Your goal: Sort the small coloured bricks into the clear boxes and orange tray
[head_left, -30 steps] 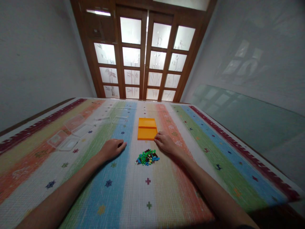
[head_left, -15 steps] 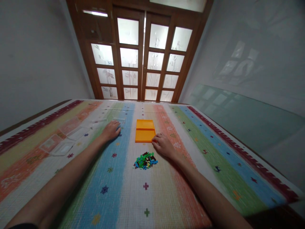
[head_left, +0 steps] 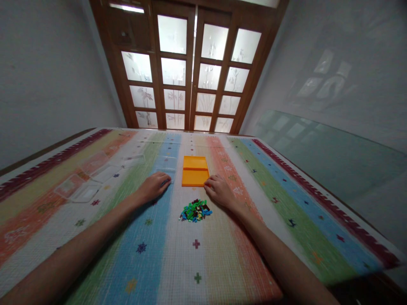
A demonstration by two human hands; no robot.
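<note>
My left hand (head_left: 155,186) has its fingers closed at the near edge of a clear plastic box (head_left: 165,162), which lies open on the blue stripe of the cloth. To its right is an open orange plastic box (head_left: 195,178) with a raised bar across its middle and nothing visible inside. My right hand (head_left: 219,189) rests beside that box, thumb and fingers closed at its near right corner. Between my forearms, just nearer than the orange box, sits a heap of small toy building bricks (head_left: 195,211) in green, blue, dark brown and cream.
More clear plastic boxes (head_left: 85,192) stand with lids open on the left of the table. A striped, patterned cloth (head_left: 184,262) covers the table. Wooden doors with frosted panes (head_left: 173,72) rise beyond the far edge, and a glass sheet (head_left: 318,144) leans along the right wall.
My left hand has moved right and nearer, and the clear box has shifted with it toward the orange box. My right hand stays at the orange box's corner. The view has tilted slightly.
</note>
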